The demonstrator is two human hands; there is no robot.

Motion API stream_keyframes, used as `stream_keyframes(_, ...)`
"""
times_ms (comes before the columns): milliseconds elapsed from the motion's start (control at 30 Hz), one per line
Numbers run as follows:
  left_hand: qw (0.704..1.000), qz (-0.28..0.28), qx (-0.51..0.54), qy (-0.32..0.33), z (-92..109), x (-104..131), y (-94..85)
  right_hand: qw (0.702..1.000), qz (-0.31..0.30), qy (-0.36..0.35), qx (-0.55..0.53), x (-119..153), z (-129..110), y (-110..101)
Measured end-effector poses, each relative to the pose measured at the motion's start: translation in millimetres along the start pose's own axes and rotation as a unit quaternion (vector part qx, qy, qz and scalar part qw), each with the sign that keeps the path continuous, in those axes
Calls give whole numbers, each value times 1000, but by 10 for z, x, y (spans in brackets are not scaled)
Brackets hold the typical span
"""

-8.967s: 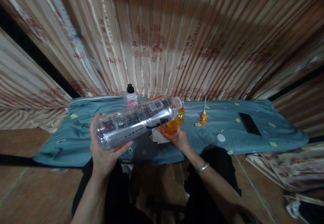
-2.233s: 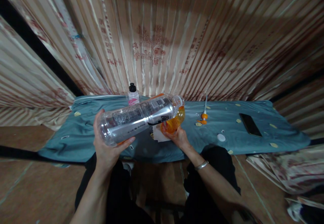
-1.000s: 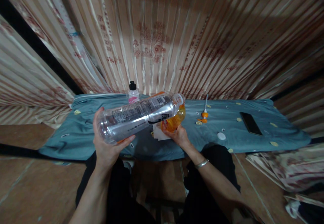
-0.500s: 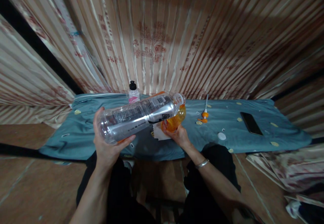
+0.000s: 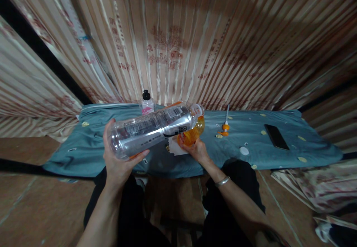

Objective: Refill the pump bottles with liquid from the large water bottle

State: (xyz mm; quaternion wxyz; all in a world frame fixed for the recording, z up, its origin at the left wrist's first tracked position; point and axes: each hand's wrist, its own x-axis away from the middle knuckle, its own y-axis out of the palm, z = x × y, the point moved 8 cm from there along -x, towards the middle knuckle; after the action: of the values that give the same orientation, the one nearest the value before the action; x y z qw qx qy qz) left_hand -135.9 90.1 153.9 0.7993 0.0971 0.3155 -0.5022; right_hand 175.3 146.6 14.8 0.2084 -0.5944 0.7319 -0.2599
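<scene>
My left hand point(image 5: 118, 163) is wrapped round the base of a large clear bottle point(image 5: 153, 130) with a silver label. The bottle is tipped, its open mouth to the right and slightly higher in view, over an orange bottle point(image 5: 192, 133). My right hand point(image 5: 198, 151) grips the orange bottle, whose top is hidden behind the clear one's neck. A white paper point(image 5: 177, 148) lies beneath them. To the right rest an orange pump head point(image 5: 225, 128) with a pale tube and a round white cap point(image 5: 244, 150).
A small bottle with a black top point(image 5: 147, 103) stands behind the clear bottle. A dark phone point(image 5: 276, 137) lies at the right on the teal cloth point(image 5: 95, 139). A pleated curtain point(image 5: 173, 46) hangs behind.
</scene>
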Motion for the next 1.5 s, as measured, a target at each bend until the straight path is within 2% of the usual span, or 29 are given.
stream_keyframes(533, 1000, 2, -10, -3, -16, -2, -17, 1000, -16, -6, -11, -65, 124, 61)
stream_keyframes(1000, 1000, 0, -3, 5, 11, 3, -15, 999, -11, -5, -36, 25, -99, -47)
stream_keyframes(1500, 999, 1, -9, 40, 16, 3, -15, 1000, -11, 5, -21, -10, 3, 2)
